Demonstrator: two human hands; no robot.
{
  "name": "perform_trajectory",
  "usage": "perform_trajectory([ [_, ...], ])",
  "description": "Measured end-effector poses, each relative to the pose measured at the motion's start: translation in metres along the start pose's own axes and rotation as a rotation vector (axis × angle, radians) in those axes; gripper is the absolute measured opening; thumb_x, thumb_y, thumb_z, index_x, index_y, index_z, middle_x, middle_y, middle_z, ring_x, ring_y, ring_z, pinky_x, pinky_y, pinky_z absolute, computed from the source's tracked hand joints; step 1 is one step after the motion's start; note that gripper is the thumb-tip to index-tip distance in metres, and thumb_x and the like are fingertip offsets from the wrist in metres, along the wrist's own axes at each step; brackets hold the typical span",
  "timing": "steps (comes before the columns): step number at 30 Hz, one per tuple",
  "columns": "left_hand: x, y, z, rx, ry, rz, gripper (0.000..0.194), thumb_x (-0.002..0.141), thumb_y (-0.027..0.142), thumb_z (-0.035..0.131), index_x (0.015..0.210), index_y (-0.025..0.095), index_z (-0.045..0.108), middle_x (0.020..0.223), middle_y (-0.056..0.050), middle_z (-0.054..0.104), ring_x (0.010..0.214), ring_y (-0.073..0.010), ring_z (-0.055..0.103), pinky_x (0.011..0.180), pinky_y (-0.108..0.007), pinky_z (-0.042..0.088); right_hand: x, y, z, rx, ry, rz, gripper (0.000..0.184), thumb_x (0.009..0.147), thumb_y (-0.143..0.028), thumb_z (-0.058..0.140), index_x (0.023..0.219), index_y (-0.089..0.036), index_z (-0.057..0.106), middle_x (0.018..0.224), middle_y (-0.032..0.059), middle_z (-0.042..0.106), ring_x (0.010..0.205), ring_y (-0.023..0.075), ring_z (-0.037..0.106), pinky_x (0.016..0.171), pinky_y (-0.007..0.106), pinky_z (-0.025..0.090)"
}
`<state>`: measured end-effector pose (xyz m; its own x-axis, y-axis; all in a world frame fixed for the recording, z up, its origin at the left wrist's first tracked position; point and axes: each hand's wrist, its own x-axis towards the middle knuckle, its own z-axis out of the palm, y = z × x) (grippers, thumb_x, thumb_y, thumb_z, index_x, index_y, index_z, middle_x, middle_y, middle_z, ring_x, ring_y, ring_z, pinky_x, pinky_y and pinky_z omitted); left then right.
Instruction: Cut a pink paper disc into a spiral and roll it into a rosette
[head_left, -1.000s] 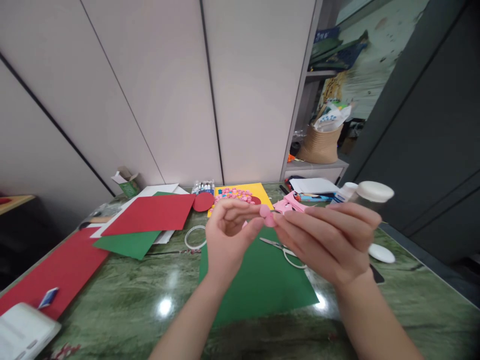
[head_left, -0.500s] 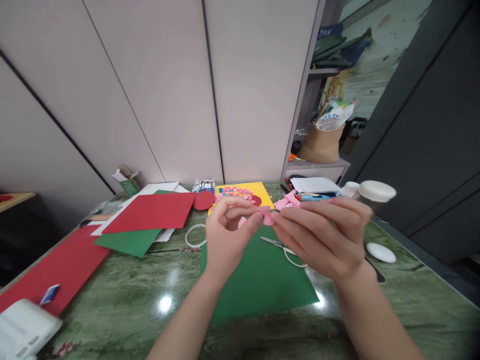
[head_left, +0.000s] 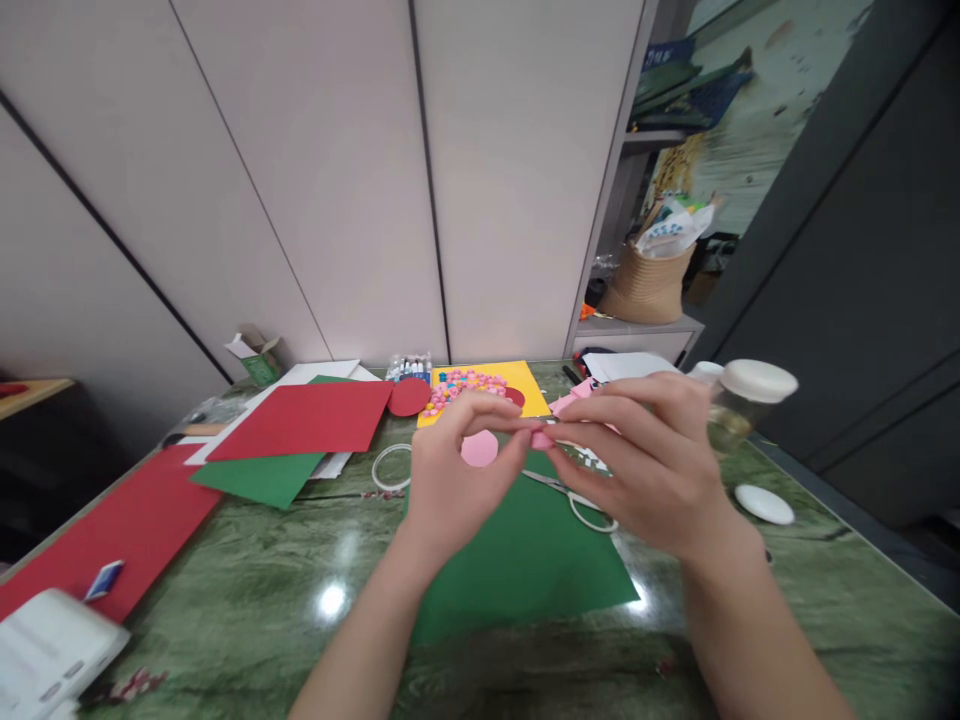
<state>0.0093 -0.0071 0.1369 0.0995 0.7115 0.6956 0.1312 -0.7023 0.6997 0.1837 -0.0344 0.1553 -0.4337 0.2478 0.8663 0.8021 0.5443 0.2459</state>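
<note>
My left hand [head_left: 457,470] and my right hand [head_left: 645,460] meet in front of me above a green paper sheet [head_left: 525,570]. Both pinch a small pink paper piece [head_left: 540,438] between thumb and fingertips. A pink paper circle [head_left: 479,449] shows just behind my left thumb. White-handled scissors [head_left: 574,497] lie on the green sheet under my right hand. A yellow sheet [head_left: 495,385] covered with several small pink and blue paper rolls lies further back.
Red [head_left: 304,418] and green [head_left: 259,478] paper sheets lie at left, a long red strip [head_left: 112,530] nearer. A tape ring [head_left: 388,466], a lidded glass jar [head_left: 746,400], a white lid [head_left: 763,503], a woven basket [head_left: 646,285] and a white device [head_left: 45,655] are around.
Both hands have sunk slightly and come closer together on the pink piece. The pink circle now shows behind my left thumb.
</note>
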Motion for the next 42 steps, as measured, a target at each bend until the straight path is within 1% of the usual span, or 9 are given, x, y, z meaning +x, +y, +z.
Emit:
perform_trajectory([
  [4, 0.001, 0.002, -0.004, 0.005, -0.093, 0.058, 0.018, 0.076, 0.010, 0.064, 0.089, 0.022, 0.059, 0.081, 0.000, 0.071, 0.077, -0.0148, 0.070, 0.076, -0.030, 0.055, 0.001, -0.001, 0.000, 0.033, -0.014, 0.047, 0.011, 0.078, -0.020, 0.071, 0.084, -0.023, 0.063, 0.083, -0.0007, 0.072, 0.083, 0.0200, 0.060, 0.078, 0.039, 0.041],
  [8, 0.002, 0.002, -0.006, -0.058, -0.184, 0.086, 0.032, 0.071, 0.005, 0.065, 0.097, 0.023, 0.058, 0.087, -0.001, 0.070, 0.085, -0.0156, 0.068, 0.084, -0.033, 0.055, 0.001, -0.001, -0.002, 0.055, -0.004, 0.078, 0.012, 0.076, -0.019, 0.072, 0.084, -0.024, 0.065, 0.082, -0.0004, 0.071, 0.084, 0.0207, 0.060, 0.078, 0.040, 0.040],
  [14, 0.004, -0.004, -0.004, -0.177, -0.139, 0.035, 0.034, 0.070, 0.011, 0.072, 0.096, 0.024, 0.055, 0.082, 0.000, 0.072, 0.083, -0.0163, 0.070, 0.088, -0.037, 0.053, 0.000, -0.001, -0.003, 0.066, 0.050, 0.089, 0.013, 0.073, -0.021, 0.076, 0.081, -0.024, 0.066, 0.080, -0.0001, 0.072, 0.080, 0.0208, 0.059, 0.075, 0.040, 0.041],
  [17, 0.004, -0.008, -0.004, -0.193, -0.117, 0.014, 0.037, 0.068, 0.013, 0.075, 0.097, 0.024, 0.054, 0.078, 0.000, 0.073, 0.085, -0.0178, 0.070, 0.093, -0.041, 0.049, 0.002, -0.004, -0.003, 0.086, 0.085, 0.111, 0.011, 0.074, -0.021, 0.076, 0.075, -0.024, 0.065, 0.075, 0.0002, 0.071, 0.077, 0.0201, 0.058, 0.073, 0.039, 0.041],
  [20, 0.005, -0.010, -0.004, -0.213, -0.102, 0.016, 0.038, 0.067, 0.015, 0.077, 0.096, 0.024, 0.054, 0.076, 0.000, 0.074, 0.084, -0.0194, 0.070, 0.092, -0.044, 0.048, 0.003, -0.006, -0.003, 0.104, 0.090, 0.133, 0.010, 0.075, -0.021, 0.075, 0.074, -0.023, 0.065, 0.075, 0.0010, 0.070, 0.076, 0.0205, 0.058, 0.073, 0.039, 0.041],
  [23, 0.006, -0.012, -0.004, -0.256, -0.114, 0.013, 0.038, 0.066, 0.015, 0.077, 0.095, 0.024, 0.053, 0.076, 0.000, 0.074, 0.079, -0.0186, 0.071, 0.091, -0.043, 0.048, 0.003, -0.006, -0.002, 0.141, 0.081, 0.168, 0.011, 0.074, -0.021, 0.075, 0.074, -0.023, 0.065, 0.074, 0.0010, 0.070, 0.076, 0.0205, 0.058, 0.073, 0.039, 0.043],
  [29, 0.008, -0.014, -0.003, -0.292, -0.132, -0.049, 0.037, 0.067, 0.015, 0.076, 0.094, 0.023, 0.052, 0.072, 0.001, 0.072, 0.077, -0.0180, 0.070, 0.089, -0.041, 0.049, 0.001, -0.002, 0.000, 0.261, -0.013, 0.227, 0.007, 0.078, -0.019, 0.070, 0.083, -0.022, 0.066, 0.084, 0.0027, 0.069, 0.085, 0.0212, 0.060, 0.075, 0.038, 0.045],
  [35, 0.008, -0.010, -0.004, -0.326, -0.161, -0.149, 0.036, 0.068, 0.015, 0.075, 0.093, 0.022, 0.051, 0.068, 0.003, 0.068, 0.073, -0.0160, 0.070, 0.082, -0.035, 0.053, 0.001, -0.003, 0.004, 0.175, -0.007, 0.200, 0.007, 0.079, -0.019, 0.069, 0.084, -0.021, 0.065, 0.085, 0.0028, 0.071, 0.084, 0.0216, 0.060, 0.078, 0.041, 0.043],
  [42, 0.009, -0.014, -0.004, -0.316, -0.193, -0.238, 0.034, 0.067, 0.021, 0.076, 0.092, 0.022, 0.052, 0.069, 0.001, 0.068, 0.076, -0.0167, 0.067, 0.079, -0.034, 0.051, -0.001, -0.003, 0.007, 0.144, -0.017, 0.170, 0.007, 0.079, -0.018, 0.068, 0.085, -0.021, 0.065, 0.085, 0.0022, 0.071, 0.084, 0.0211, 0.060, 0.079, 0.041, 0.041],
])
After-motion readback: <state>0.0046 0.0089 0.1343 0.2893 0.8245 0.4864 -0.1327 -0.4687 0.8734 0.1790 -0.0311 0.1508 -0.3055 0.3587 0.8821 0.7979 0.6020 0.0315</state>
